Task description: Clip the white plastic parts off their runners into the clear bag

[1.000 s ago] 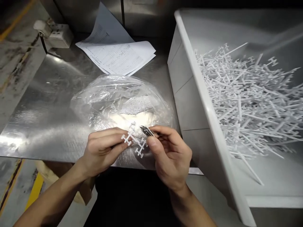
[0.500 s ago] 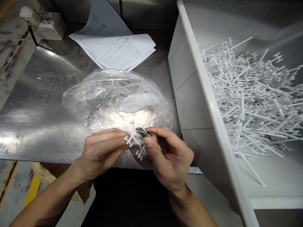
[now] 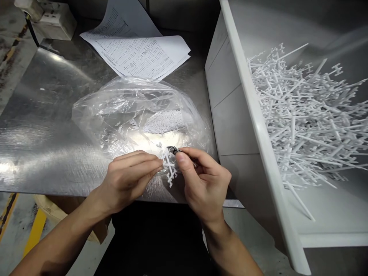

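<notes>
Pinched between the fingertips of my left hand (image 3: 129, 178) is a white branched plastic piece (image 3: 169, 165), which hangs at a slant above the table's front edge. My right hand (image 3: 202, 184) is closed around a small metal cutter (image 3: 184, 154), its dark jaws at the upper part of the white piece. Both hands are over the near rim of a clear plastic bag (image 3: 115, 111) lying open on the metal table. Many tiny light pieces (image 3: 165, 121) form a heap inside the bag.
A white bin (image 3: 255, 115) on the right holds a pile of white plastic sprues (image 3: 310, 122). Printed sheets (image 3: 138, 55) lie behind the bag. A socket block (image 3: 57, 23) sits at the metal table's (image 3: 51, 134) back left. Below is a brown container (image 3: 54, 209).
The white piece has turned in my left fingers and now shows as a longer slanted strip. My right hand and the cutter have shifted slightly up. The camera view has moved a little.
</notes>
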The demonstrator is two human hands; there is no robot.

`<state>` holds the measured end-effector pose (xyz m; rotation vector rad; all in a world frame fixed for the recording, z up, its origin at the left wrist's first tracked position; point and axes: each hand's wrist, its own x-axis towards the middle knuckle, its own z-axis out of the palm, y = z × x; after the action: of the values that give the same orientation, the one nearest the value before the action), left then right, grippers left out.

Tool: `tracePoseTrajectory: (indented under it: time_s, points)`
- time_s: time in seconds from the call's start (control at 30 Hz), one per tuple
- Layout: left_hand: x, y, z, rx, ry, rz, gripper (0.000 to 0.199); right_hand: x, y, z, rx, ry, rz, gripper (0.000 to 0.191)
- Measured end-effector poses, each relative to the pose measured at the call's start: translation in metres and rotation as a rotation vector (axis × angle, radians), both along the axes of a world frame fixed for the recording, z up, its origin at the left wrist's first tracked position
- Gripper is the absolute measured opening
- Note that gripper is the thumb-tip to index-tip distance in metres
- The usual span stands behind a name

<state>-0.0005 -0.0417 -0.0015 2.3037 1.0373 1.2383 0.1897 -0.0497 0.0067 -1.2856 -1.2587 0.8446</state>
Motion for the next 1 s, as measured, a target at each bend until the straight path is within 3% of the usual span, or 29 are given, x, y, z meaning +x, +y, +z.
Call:
tracePoseTrajectory:
  time_s: [0.17, 0.3, 1.0]
  points:
    - [0.0023, 0.0003, -0.0012, -0.067, -0.02, 0.035, 0.016, -0.0007, 0.0034, 0.0032, -0.07, 0.148, -0.015, 0.003]
    - [0.0019, 0.0003, -0.0026, -0.076, -0.038, 0.029, 0.015, 0.0006, 0.0012, 0.0076, -0.071, 0.245, 0.071, 0.01]
    - [0.0023, 0.0007, -0.0035, -0.027, 0.001, 0.029, 0.023, 0.0006, -0.0031, 0.0097, -0.08, 0.156, 0.084, 0.011]
